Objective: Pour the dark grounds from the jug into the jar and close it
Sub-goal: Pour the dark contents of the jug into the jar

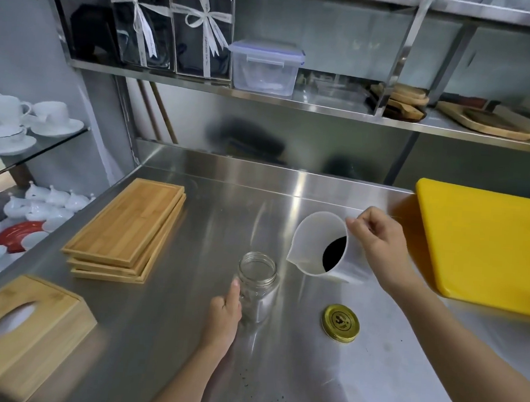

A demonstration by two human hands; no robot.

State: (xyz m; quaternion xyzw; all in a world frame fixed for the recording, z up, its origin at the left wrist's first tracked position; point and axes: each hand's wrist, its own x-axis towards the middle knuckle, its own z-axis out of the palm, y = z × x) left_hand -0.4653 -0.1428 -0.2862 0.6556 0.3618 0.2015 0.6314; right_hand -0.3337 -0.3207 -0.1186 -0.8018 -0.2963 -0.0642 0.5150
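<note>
A clear glass jar (259, 282) stands upright and uncapped on the steel counter (198, 234), looking empty. My left hand (225, 314) grips its left side. To its right a white plastic jug (318, 245) is tilted left, spout toward the jar, with dark grounds (334, 253) lying in its bottom. My right hand (377, 240) holds the jug by its handle side, lifted just off the counter. The gold metal lid (340, 323) lies flat on the counter, right of the jar.
A stack of bamboo trays (127, 229) sits left of the jar, a bamboo tissue box (19, 328) at near left. A yellow cutting board (486, 244) lies at right. White cups and saucers (18, 120) fill glass shelves left. Dark specks (246, 384) dot the near counter.
</note>
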